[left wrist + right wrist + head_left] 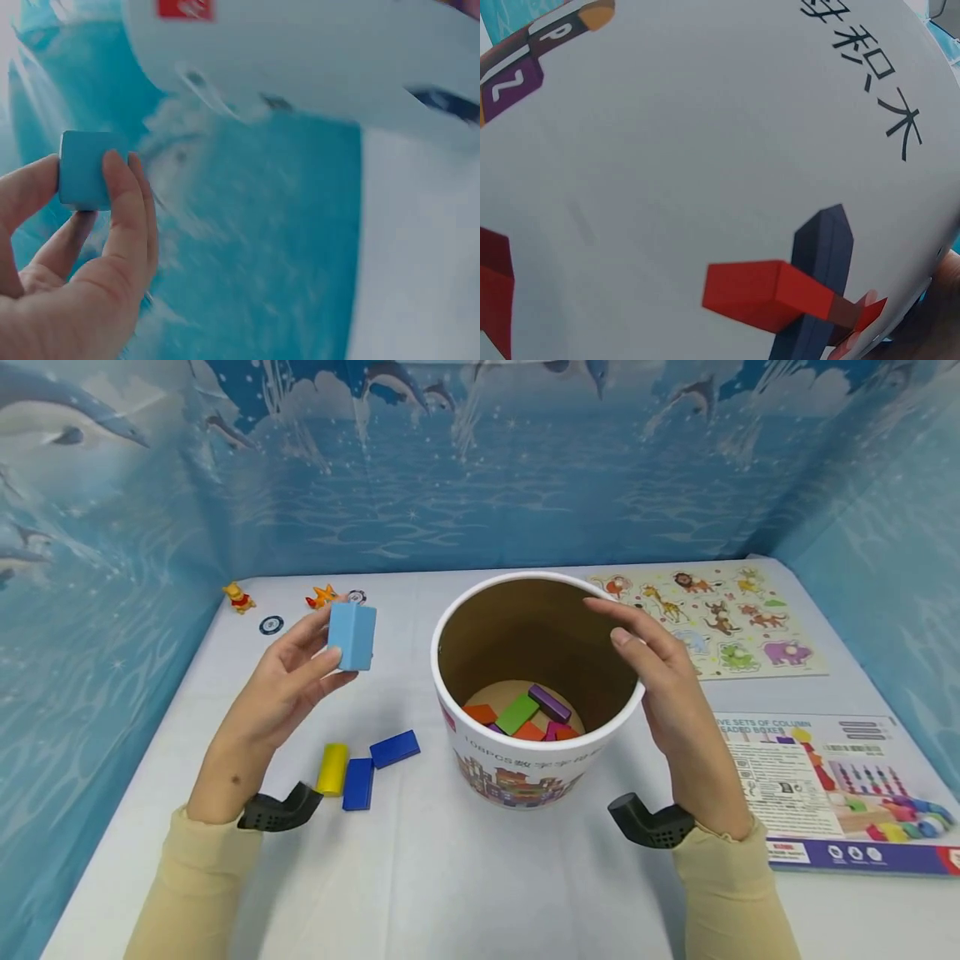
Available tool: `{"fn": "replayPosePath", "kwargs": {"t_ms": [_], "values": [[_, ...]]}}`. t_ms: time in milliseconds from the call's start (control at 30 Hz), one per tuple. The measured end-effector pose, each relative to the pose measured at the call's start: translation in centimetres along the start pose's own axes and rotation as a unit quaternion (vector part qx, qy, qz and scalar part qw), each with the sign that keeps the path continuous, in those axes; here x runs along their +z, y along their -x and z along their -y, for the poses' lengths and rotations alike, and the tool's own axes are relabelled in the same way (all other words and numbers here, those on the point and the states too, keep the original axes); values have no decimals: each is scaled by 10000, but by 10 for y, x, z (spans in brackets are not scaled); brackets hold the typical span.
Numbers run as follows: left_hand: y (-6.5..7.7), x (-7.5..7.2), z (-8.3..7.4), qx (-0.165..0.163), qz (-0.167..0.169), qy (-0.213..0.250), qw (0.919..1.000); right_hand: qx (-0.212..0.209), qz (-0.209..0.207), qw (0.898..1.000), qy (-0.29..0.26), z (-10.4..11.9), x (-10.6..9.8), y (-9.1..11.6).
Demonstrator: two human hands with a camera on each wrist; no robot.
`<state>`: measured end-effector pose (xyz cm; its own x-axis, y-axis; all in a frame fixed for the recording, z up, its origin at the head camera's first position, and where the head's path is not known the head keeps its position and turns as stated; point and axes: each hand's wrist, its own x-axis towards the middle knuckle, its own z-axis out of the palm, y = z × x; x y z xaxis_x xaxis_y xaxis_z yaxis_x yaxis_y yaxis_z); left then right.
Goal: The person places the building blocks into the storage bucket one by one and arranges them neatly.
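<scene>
My left hand (288,677) is raised over the left side of the table. It pinches a light blue block (352,636) between thumb and fingers. The left wrist view shows the block (84,171) end-on, held at the fingertips. My right hand (660,668) holds the right rim of a large white printed bucket (510,768), thumb and forefinger reaching over the edge. The outer wall of the bucket (645,172) fills most of the right wrist view and hides nearly all of that hand. Orange, green and purple blocks (517,714) lie on the bucket's floor.
A yellow cylinder (332,770) and two dark blue blocks (357,785) lie left of the bucket. Small figurines (239,597) and round discs (272,625) sit farther back. An animal board (735,618) and a printed box (832,793) occupy the right side.
</scene>
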<state>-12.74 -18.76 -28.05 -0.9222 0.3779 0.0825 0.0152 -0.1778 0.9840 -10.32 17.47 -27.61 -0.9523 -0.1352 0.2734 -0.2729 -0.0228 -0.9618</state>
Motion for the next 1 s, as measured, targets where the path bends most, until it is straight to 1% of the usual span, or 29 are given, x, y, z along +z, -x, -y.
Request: {"fn": "replayPosePath", "kwargs": {"t_ms": [67,133,233,300,367,433,500,567,633,667,733,800,867,933,1000], "values": [[-7,15,-19,139,321,97,9993,12,14,10000,-3,0,0,0],[-15,32,-34,167,640,35,9978,17,23,10000,4,1,0,0],[-30,58,-50,121,1189,-381,9921,5,27,10000,3,1,0,-1],[-43,75,-55,0,1545,-737,9852,3,34,10000,-9,1,0,-1],[-57,89,-55,-157,1874,-1093,9761,24,42,10000,-41,1,-1,-1],[-69,100,-53,-382,2079,-1448,9666,61,57,9999,-72,0,-1,0],[-78,107,-51,-569,2198,-1705,9588,88,77,9999,-99,0,-1,0],[-85,111,-48,-708,2225,-1973,9521,95,97,9998,-107,0,0,1],[-90,113,-46,-803,2160,-2196,9480,69,104,9999,-93,-1,0,0],[-93,114,-46,-781,2104,-2412,9442,51,102,9999,-92,0,0,0],[-98,115,-47,-676,1946,-2932,9336,25,91,9999,-82,0,0,0],[-103,117,-48,-579,1752,-3449,9203,8,74,9999,-93,1,0,0],[-105,119,-48,-446,1533,-3982,9033,19,63,9999,-92,1,0,0],[-105,121,-45,-320,1285,-4368,8898,21,60,9999,-98,1,0,0],[-104,124,-41,-81,1019,-4742,8744,24,53,9999,-95,1,0,0]]}}
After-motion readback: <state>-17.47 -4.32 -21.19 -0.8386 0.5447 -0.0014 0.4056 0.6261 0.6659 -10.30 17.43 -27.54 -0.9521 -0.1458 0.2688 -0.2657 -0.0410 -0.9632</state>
